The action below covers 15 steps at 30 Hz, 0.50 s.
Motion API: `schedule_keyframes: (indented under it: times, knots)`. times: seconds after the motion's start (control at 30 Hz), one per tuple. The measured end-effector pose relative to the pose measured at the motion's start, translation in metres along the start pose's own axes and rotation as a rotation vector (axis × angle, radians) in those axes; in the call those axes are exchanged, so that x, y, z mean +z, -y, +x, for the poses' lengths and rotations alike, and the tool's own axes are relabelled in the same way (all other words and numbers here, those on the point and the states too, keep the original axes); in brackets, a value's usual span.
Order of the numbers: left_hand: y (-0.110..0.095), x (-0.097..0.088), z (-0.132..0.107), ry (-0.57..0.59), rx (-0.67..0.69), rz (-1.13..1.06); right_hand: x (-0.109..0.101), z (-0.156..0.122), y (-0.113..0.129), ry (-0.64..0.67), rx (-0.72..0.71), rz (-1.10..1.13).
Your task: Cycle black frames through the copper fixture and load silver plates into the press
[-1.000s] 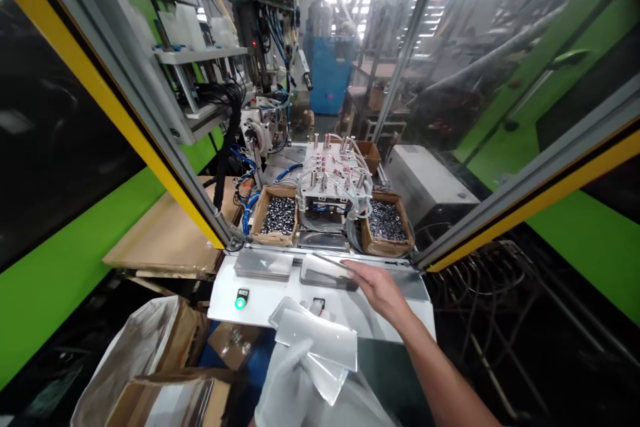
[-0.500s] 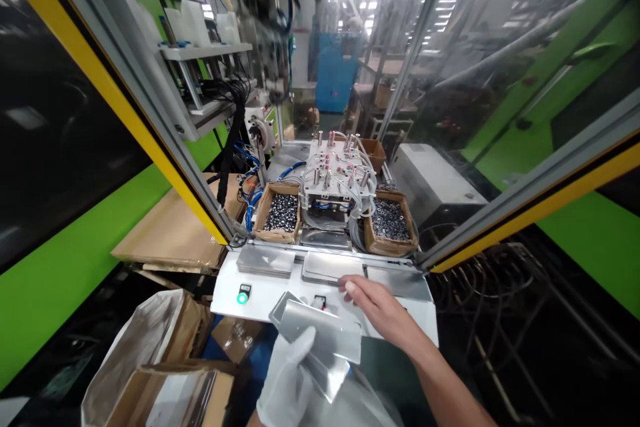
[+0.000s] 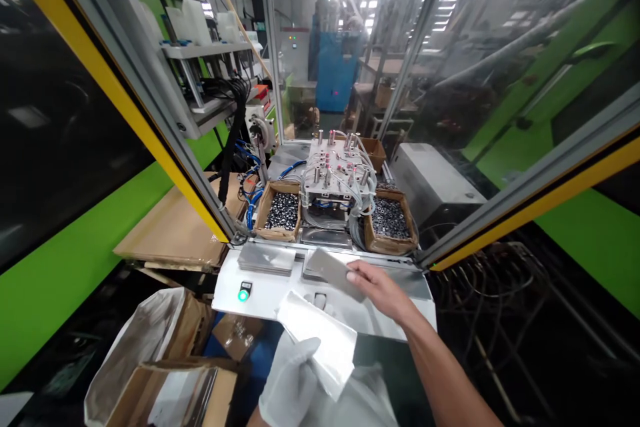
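My left hand (image 3: 290,377), in a white glove, grips several thin, shiny metal plates (image 3: 320,337) in front of the white ledge. The plates are fanned slightly apart, and light glares off the top one. Bare, my right hand (image 3: 377,287) pinches one metal plate (image 3: 336,272) by its right end. That plate is tilted above the middle stack (image 3: 311,273) on the ledge. To the left lies another stack of metal plates (image 3: 267,260). More plates (image 3: 407,282) lie at the right, partly hidden by my right hand and arm.
Behind the ledge (image 3: 227,300) stands a fixture (image 3: 333,163) with pins and hoses. Cardboard boxes of small metal parts flank it, left (image 3: 260,220) and right (image 3: 413,240). A lit green button (image 3: 243,295) is on the ledge. Yellow-edged frame posts (image 3: 190,197) rise beside the opening.
My right hand has lifted a plate off the middle stack. The plates in my left hand have turned and now catch the light. The blurred machine arm at the top has left the view.
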<state>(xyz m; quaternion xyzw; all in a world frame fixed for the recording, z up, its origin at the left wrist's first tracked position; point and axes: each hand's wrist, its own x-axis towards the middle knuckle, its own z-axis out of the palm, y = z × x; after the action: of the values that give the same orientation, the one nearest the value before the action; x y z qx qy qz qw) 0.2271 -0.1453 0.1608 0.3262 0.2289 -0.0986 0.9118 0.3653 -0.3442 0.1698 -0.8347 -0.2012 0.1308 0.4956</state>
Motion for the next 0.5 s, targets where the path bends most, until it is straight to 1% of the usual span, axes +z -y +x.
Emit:
schedule_keyframes:
  times: [0.07,0.1,0.17,0.23,0.27,0.33,0.4,0.43,0.47,0.5]
  knots:
    - [-0.003,-0.003,-0.003,0.027,0.005,-0.003,0.003,0.01,-0.015,-0.151,-0.136,-0.206]
    - [-0.005,-0.004,-0.004,0.023,0.011,0.008,0.005,0.015,-0.022,-0.184,-0.217,-0.304]
    - [-0.007,-0.005,-0.007,-0.001,-0.001,0.017,0.013,0.022,-0.034,-0.169,-0.345,-0.465]
    - [-0.008,-0.003,-0.008,-0.022,-0.046,-0.013,0.019,0.024,-0.039,-0.114,-0.396,-0.574]
    - [-0.009,-0.001,-0.008,-0.031,-0.063,-0.021,0.022,0.023,-0.039,-0.105,-0.406,-0.605]
    - [-0.007,0.002,-0.007,-0.041,-0.052,-0.008,0.024,0.017,-0.03,-0.145,-0.413,-0.6]
    - [-0.004,0.002,-0.004,-0.037,-0.025,0.0,0.025,0.006,-0.012,-0.223,-0.386,-0.501]
    - [-0.003,0.001,-0.003,-0.033,-0.02,0.002,0.026,-0.001,-0.001,-0.237,-0.347,-0.429]
    - [-0.001,0.0,-0.001,-0.034,-0.017,0.006,0.026,-0.008,0.011,-0.206,-0.285,-0.349]
    - [0.001,-0.002,0.001,-0.033,-0.022,0.009,0.027,-0.015,0.022,-0.122,-0.205,-0.272]
